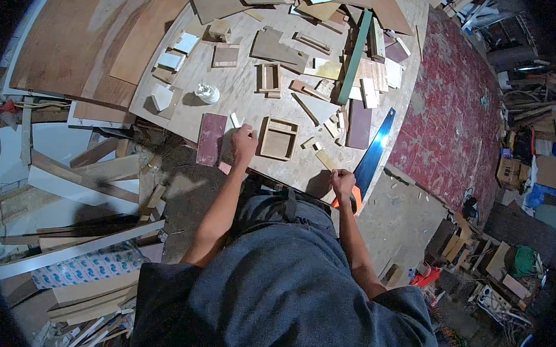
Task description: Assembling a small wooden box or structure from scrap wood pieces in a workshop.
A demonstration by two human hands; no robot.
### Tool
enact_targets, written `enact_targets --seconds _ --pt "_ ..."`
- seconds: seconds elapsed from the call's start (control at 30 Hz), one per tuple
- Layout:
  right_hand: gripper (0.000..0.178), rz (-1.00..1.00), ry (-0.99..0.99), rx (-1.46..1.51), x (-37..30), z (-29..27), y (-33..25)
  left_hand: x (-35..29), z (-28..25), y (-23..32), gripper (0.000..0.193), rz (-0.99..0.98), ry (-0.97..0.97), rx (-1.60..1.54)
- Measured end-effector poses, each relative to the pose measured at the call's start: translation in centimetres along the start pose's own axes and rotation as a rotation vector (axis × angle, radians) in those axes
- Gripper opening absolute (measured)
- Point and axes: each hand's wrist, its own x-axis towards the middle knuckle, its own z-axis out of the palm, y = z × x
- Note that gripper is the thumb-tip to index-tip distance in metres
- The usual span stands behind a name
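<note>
Large brown boards [63, 39] lie at ten o'clock, beside the counter [238, 91]. A green strip [356, 57] crosses other scraps at one. Red floor [443, 120] spreads at two, red cloth [424, 278] at four, a patterned packet [87, 269] at eight.

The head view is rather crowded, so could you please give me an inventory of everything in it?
table: one, pale wood, upper centre
wooden box: one, pale brown, table's near side
white strip: one, white, left of box
yellow strip: one, yellowish, right of box
saw: one, shiny blade, orange handle, table's right edge
bottle: one, white, table's left
bar: one, green, table's upper right
wood scraps: many, mixed, across table
panels: several, brown, upper left
lumber: many, mixed, lower left
floor: one, red area, right
clutter: many, mixed, far right
shirt: one, dark grey, lower centre
left hand: one, bare, by white strip
right hand: one, bare, by yellow strip
</note>
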Motion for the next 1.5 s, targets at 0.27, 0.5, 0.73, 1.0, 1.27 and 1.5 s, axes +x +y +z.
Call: enact_targets --seconds 0.27,0.5,0.73,1.0,1.27,1.5 --pt "0.029 -0.128 0.098 -0.093 0.2 0.8 1.0 -5.7 -2.0 3.1 0.018 0.089 -0.102 -0.159" --pt "0.043 -0.382 -0.030 -0.365 1.3 0.1 0.7 -6.8 -4.2 0.9 0.023 -0.009 -0.241 -0.181" --pt "0.041 -0.369 -0.202 -0.240 0.2 -1.1 -1.1 -6.5 -4.3 0.7 0.022 -0.039 -0.194 -0.191" --pt "0.044 -0.609 -0.275 -0.040 3.9 1.9 -10.6 -2.3 -2.5 2.1 0.020 -0.137 -0.306 -0.426" --pt "0.044 -0.638 -0.299 -0.212 5.7 6.4 -14.4 0.6 0.0 2.5 0.019 -0.003 -0.282 -0.374" --pt "0.042 -0.662 -0.185 -0.122 5.0 7.8 -15.0 1.8 1.6 2.1 0.017 -0.014 -0.261 -0.216"
